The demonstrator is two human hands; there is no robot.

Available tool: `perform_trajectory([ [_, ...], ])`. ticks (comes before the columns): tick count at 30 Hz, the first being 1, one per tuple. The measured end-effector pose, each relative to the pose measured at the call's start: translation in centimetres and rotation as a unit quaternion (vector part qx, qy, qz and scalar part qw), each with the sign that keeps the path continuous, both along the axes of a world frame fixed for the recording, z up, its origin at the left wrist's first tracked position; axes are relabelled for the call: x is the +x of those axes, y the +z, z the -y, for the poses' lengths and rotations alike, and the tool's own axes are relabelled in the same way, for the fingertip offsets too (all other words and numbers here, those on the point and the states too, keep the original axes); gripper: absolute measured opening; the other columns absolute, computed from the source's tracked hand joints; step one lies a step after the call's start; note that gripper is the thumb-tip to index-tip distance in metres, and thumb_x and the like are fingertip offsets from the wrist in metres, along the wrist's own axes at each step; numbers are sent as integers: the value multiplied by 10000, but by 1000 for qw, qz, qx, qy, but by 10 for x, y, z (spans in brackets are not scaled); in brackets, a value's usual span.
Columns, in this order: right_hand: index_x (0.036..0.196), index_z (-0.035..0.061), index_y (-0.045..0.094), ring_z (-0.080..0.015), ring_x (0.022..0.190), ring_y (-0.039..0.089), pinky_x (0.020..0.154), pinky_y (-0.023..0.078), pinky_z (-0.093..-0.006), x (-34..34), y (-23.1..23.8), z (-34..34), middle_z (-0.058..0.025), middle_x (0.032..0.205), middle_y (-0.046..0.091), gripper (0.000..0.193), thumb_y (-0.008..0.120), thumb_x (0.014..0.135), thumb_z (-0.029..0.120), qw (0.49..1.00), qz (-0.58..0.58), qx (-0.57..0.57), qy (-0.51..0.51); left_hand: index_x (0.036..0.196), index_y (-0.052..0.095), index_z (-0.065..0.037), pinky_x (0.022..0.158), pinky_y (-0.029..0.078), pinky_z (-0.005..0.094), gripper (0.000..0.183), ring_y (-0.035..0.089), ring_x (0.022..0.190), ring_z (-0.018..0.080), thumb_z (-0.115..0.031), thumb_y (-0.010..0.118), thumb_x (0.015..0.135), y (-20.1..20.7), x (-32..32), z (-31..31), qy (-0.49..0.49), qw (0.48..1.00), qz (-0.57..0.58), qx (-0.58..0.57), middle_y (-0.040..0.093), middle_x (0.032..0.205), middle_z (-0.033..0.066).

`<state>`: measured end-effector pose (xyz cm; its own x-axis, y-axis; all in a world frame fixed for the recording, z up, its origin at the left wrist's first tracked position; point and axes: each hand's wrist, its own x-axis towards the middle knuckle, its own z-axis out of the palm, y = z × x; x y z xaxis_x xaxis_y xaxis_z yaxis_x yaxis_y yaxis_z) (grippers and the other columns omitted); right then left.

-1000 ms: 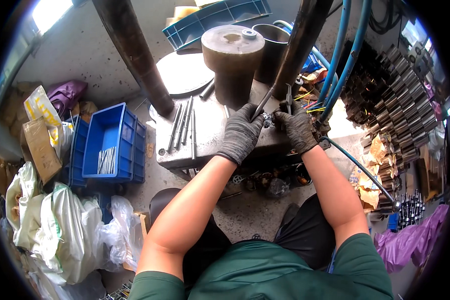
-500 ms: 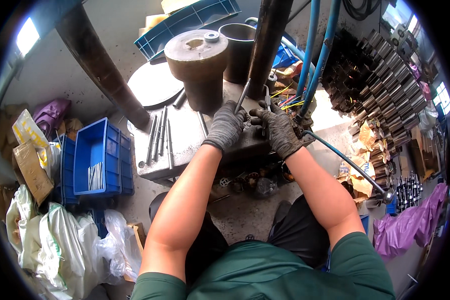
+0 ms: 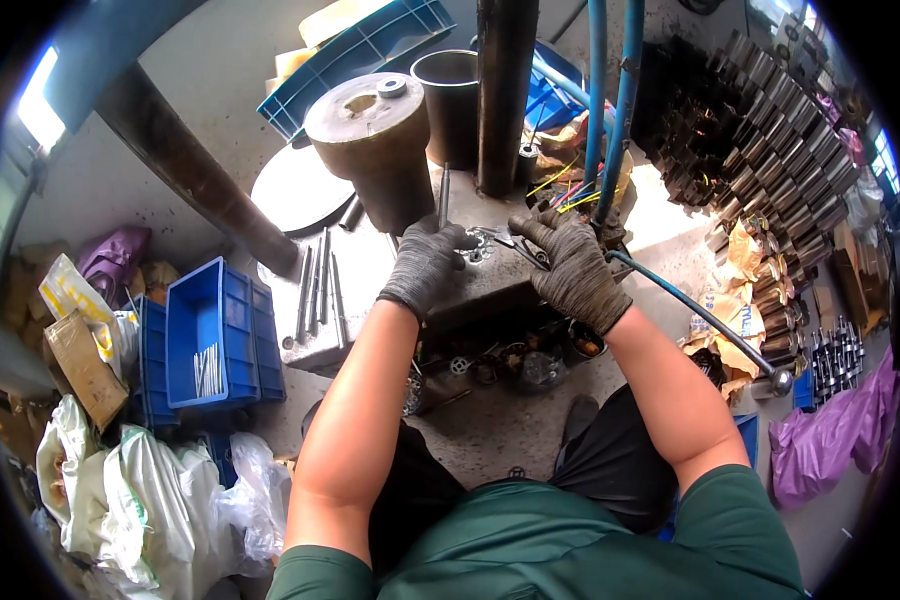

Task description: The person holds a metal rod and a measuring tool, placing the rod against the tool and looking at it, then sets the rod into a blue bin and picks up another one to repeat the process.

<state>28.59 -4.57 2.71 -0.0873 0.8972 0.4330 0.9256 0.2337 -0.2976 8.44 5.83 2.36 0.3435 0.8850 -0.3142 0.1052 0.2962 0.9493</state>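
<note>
My left hand, in a grey knit glove, is closed round a slim metal rod that points up and away over the workbench. In my right hand, gloved too, lies a slim metal tool whose kind I cannot make out; it slants toward the left hand. Between the hands, small metal parts lie on the bench. More metal rods lie side by side left of my left hand. A heavy stepped metal cylinder stands just beyond it.
A hollow metal cylinder and a dark post stand behind. Blue hoses and a ball-ended lever are at the right. Metal tubes are stacked far right. A blue crate with rods and white sacks sit left.
My hands have moved apart. The rod in the left hand is now more upright, and the tool in the right hand has tipped from upright to lying toward the left.
</note>
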Motion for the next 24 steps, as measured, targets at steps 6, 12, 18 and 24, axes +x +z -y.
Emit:
perform_trajectory([
  [6,1270,135,735,-366,1077,640,944,545,-467,-2,3,2,-127,1147,709,545,738,729,71,999,21,39,7,997,547,-89,419,360,196,101,491,561,89,-95,639,954,-19,-1,-5,22,976,187,-106,592,804,34],
  [12,1262,141,741,-362,1060,648,937,551,-463,-5,6,4,-122,1145,712,542,720,727,53,999,15,34,4,975,534,-112,412,350,199,121,482,555,88,-90,651,955,-26,-1,-4,24,953,263,-151,584,801,27],
  [18,1284,146,734,-367,1080,657,949,550,-465,0,0,1,-146,1189,713,531,693,763,50,999,37,26,-3,995,545,-92,406,360,212,126,494,543,93,-83,662,950,-26,0,-3,22,957,259,-129,589,791,30],
  [24,1326,64,696,-354,1015,715,943,566,-422,11,-2,0,-181,1134,747,470,672,858,33,992,-124,-30,1,1354,590,-30,519,499,239,401,622,646,111,-214,642,1002,4,-3,17,-40,989,139,-1,737,994,100],
])
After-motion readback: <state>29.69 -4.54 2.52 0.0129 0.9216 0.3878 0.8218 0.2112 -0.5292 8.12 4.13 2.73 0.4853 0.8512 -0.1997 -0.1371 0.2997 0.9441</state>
